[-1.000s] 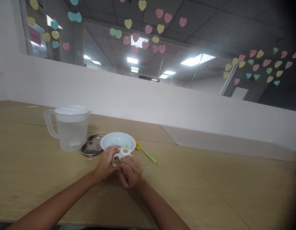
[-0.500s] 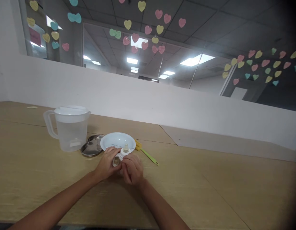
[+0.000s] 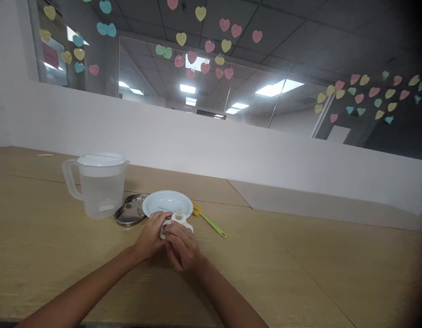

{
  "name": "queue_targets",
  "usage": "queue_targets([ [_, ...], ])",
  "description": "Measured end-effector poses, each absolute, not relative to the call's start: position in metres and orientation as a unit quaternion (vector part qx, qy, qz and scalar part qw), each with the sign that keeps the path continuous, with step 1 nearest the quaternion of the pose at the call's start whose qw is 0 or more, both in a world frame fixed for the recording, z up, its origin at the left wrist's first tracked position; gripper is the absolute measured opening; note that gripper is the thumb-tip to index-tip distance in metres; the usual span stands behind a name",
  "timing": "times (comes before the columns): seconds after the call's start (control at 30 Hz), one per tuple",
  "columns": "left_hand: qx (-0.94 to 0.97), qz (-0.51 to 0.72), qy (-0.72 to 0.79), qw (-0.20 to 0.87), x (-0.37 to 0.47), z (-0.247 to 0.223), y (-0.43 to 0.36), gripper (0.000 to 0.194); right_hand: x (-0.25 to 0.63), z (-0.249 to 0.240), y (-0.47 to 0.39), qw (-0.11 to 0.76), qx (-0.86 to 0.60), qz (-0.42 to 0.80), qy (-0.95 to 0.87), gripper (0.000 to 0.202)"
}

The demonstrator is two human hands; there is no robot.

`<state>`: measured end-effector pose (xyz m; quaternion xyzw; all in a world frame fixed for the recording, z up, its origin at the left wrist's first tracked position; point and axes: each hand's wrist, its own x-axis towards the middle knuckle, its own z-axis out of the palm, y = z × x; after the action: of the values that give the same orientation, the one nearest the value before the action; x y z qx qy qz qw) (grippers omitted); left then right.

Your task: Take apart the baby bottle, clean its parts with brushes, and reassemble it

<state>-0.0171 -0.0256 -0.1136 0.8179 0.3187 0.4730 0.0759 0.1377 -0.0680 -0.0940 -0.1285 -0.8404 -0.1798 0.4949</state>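
A small white baby bottle (image 3: 179, 217) with two side handles and a clear teat on top stands upright between my hands, in front of a white bowl (image 3: 167, 199). My left hand (image 3: 152, 236) is closed round the bottle's left handle. Across the front of the bottle lie the bent fingers of my right hand (image 3: 184, 248), touching it; they cover its lower part. The bottle's right handle shows free of the fingers.
A translucent lidded jug (image 3: 103, 189) with liquid stands at the left. Between jug and bowl lies a metal kidney tray (image 3: 130, 211). A yellow brush with a green handle (image 3: 213, 224) rests right of the bowl. Behind the table runs a white wall.
My right hand has shifted slightly left across the front of the bottle, uncovering its right handle. My left hand stays round the left handle. The view has tilted slightly.
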Motion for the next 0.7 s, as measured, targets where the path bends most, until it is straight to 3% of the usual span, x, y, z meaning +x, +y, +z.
queue_targets([
  [0.37,0.823,0.477,0.301,0.062,-0.0188,-0.1167,-0.0217,0.060,0.1401,-0.0942,-0.0649,0.518,-0.158,-0.188,-0.819,0.029],
  [0.6,0.812,0.482,0.313,0.101,-0.0189,-0.1158,-0.0242,0.052,0.1413,-0.0950,-0.0651,0.500,-0.143,-0.173,-0.837,0.035],
  [0.7,0.814,0.479,0.315,0.090,-0.0179,-0.1133,-0.0257,0.045,0.1406,-0.0964,-0.0636,0.531,-0.145,-0.190,-0.813,0.032],
])
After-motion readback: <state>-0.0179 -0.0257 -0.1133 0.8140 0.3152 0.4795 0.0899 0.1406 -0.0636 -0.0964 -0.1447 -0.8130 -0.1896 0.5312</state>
